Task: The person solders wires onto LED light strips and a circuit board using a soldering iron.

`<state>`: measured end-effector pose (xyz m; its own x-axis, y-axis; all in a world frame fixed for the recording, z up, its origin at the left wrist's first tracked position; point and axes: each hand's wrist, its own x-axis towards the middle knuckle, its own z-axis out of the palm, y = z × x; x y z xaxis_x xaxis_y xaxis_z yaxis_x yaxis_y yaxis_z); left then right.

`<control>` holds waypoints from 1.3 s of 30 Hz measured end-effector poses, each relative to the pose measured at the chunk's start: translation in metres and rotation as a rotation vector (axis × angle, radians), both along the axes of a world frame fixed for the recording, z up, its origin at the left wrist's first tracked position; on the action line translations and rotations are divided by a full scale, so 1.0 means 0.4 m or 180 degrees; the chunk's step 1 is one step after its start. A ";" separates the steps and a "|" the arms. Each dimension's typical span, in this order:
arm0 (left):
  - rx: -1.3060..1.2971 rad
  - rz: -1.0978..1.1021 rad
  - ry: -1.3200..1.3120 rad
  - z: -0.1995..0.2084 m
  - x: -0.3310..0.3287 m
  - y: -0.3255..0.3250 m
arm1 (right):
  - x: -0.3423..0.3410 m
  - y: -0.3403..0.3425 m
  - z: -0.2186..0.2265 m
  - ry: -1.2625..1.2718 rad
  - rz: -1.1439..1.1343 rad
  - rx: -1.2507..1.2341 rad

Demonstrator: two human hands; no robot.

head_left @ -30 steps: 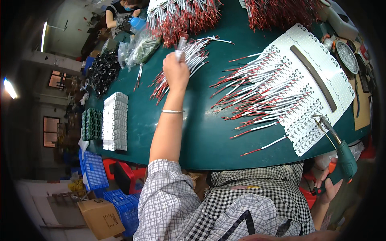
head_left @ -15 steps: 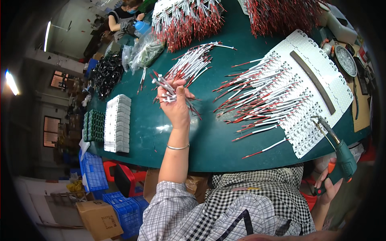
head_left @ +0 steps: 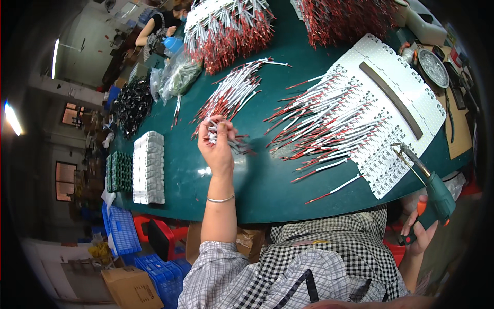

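My left hand (head_left: 216, 143) is closed around a bunch of short white-and-red wires (head_left: 212, 137), held above the green table. Some of their ends stick out by the thumb, slightly blurred. Just beyond lies a loose pile of the same wires (head_left: 237, 85). My right hand (head_left: 423, 234) grips a green soldering gun (head_left: 439, 198) at the right table edge, its metal tip pointing up and left over a white panel of small circuit boards (head_left: 383, 175). Rows of wires (head_left: 329, 121) lie across that panel, red ends toward the left. A dark curved bar (head_left: 391, 100) rests on it.
Wired panels are stacked at the back (head_left: 229, 33) and back right (head_left: 350, 20). At left stand white panels (head_left: 148, 167), green boards (head_left: 119, 172), black parts (head_left: 135, 105) and a plastic bag (head_left: 180, 77). A round metal dish (head_left: 433, 68) sits far right. Another person (head_left: 157, 31) works beyond.
My left hand has shifted and turned, with the wires now mostly tucked inside the fingers. The right hand keeps its grip on the soldering gun. The whole view has moved slightly.
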<state>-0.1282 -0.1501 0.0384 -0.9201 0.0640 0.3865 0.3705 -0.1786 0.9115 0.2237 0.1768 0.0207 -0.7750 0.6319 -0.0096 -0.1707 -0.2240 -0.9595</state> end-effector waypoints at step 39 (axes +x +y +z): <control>-0.2995 -0.1946 0.2119 -0.053 0.279 0.408 | 0.064 0.037 -0.001 -0.0137 0.0535 -0.0459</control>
